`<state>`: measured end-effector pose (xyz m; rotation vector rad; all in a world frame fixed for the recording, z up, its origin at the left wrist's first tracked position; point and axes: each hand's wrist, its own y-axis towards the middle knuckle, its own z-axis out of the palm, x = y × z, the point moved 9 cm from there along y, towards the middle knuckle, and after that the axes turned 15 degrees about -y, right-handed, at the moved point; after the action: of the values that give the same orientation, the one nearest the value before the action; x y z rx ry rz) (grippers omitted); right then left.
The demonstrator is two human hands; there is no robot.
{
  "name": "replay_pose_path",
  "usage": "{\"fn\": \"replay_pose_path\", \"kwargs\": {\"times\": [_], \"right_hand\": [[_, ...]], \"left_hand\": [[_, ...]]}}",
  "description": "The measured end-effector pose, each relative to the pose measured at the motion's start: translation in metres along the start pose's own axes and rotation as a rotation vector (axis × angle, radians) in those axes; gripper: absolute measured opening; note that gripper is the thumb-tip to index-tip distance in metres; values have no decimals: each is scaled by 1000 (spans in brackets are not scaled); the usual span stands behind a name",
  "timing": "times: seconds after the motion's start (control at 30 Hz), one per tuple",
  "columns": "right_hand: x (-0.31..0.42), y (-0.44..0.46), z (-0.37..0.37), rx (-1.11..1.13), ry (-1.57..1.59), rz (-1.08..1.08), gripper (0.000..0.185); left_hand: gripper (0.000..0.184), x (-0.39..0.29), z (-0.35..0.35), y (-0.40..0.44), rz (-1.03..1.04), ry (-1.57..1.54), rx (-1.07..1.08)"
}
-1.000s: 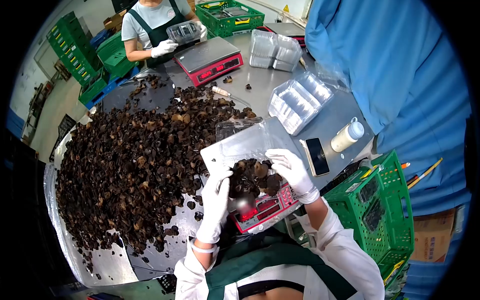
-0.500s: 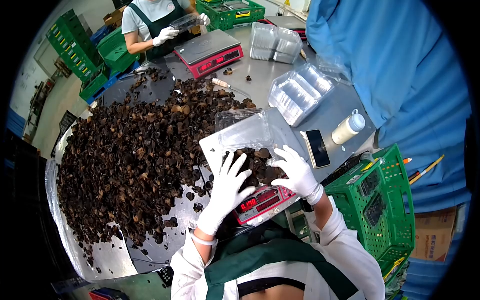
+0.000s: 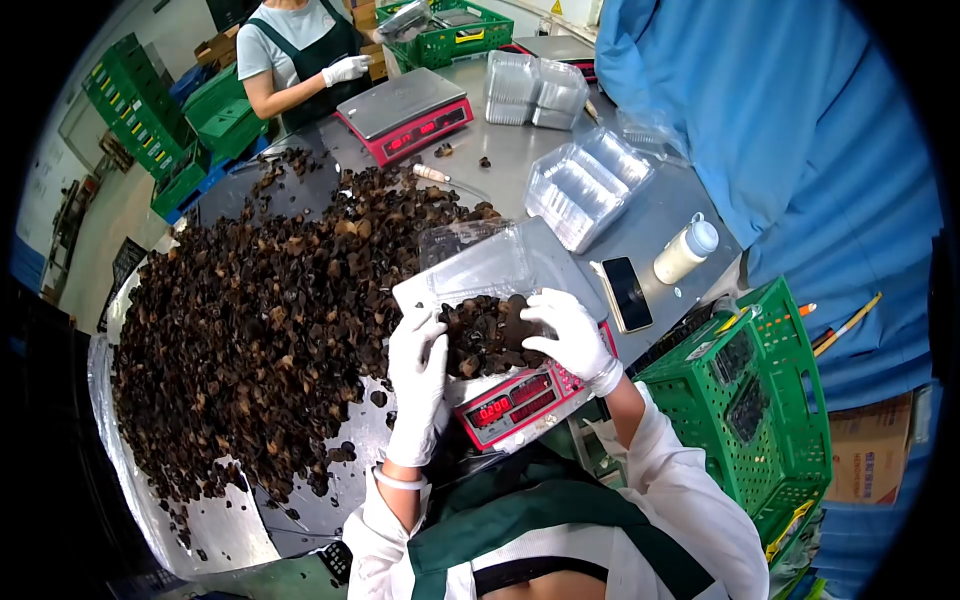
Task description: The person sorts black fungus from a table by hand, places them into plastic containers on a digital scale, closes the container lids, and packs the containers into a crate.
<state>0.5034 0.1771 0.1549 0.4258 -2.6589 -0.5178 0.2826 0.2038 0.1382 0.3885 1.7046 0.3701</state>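
Along the left side, the broad dark heap of fungus pieces stops short of the rim of the metal table, leaving a bare strip at its lower corner. Behind the heap, a co-worker has one gloved hand by the body; half a second earlier both held a clear tray. The far scale stands in front of the co-worker, with bare metal to its right.

Nearer, the left hand, gloved, has drawn in its earlier spread; its fingers are loosely bent, thumb apart, beside the left edge of the clear tray. That tray sits on the near scale, full of loose dark pieces, its clear lid folded back. The display now shows 0.200, up from 0.170. The right hand, gloved, curves thumb and fingers around the right end of the filling, a gap between them; whether they touch the large round piece there cannot be told.

Past a bare corner of the scale's plate stands a stack of empty clear containers. Further right, the phone lies near the bottle. Beyond the table edge, the green crate holds dark-filled packs.
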Motion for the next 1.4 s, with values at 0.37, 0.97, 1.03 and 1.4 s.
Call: {"fn": "replay_pose_path", "kwargs": {"times": [0.37,0.97,1.03,1.4], "right_hand": [[-86,2,-37,-255,207,393,14],[-38,4,-9,52,529,245,9],[-35,4,-17,-36,338,41,10],[-67,4,-11,-60,701,441,15]], "left_hand": [[12,51,-74,-51,-271,-98,-162],[15,53,-44,-52,-391,-163,-80],[14,58,-48,-53,-427,-174,-107],[16,60,-57,-57,-374,-91,-60]]}}
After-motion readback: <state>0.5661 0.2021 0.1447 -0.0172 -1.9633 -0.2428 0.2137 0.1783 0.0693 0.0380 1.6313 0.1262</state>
